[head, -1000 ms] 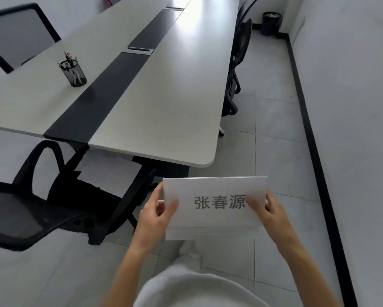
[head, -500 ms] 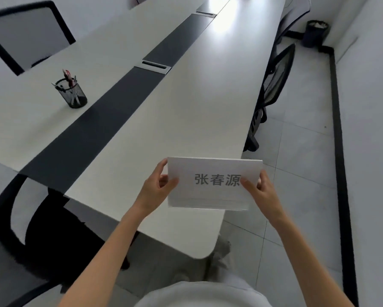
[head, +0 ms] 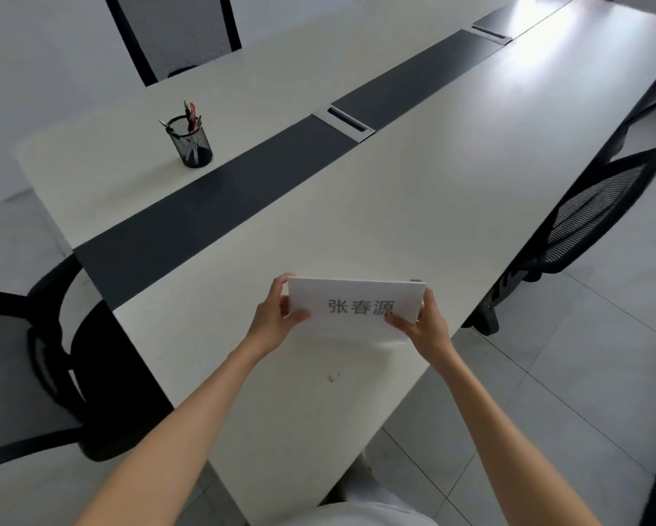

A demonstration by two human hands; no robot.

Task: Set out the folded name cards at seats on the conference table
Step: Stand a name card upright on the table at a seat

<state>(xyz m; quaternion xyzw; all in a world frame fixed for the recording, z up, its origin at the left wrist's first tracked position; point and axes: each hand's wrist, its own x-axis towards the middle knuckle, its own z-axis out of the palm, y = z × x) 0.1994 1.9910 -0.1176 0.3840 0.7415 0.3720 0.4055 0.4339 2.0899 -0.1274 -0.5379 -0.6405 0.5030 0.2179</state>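
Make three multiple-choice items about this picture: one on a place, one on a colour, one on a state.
1. Where does the pen holder stand?
A. on the table, beyond the centre strip
B. on the floor
C. on a chair

2. What colour is the centre strip of the table?
A. red
B. dark grey
C. yellow

3. How is the name card held?
A. by the left hand alone
B. by no hand
C. by the left hand and the right hand

Answers: 1 A, it stands on the white top past the strip; 2 B, the band is dark; 3 C, the hands pinch both ends.
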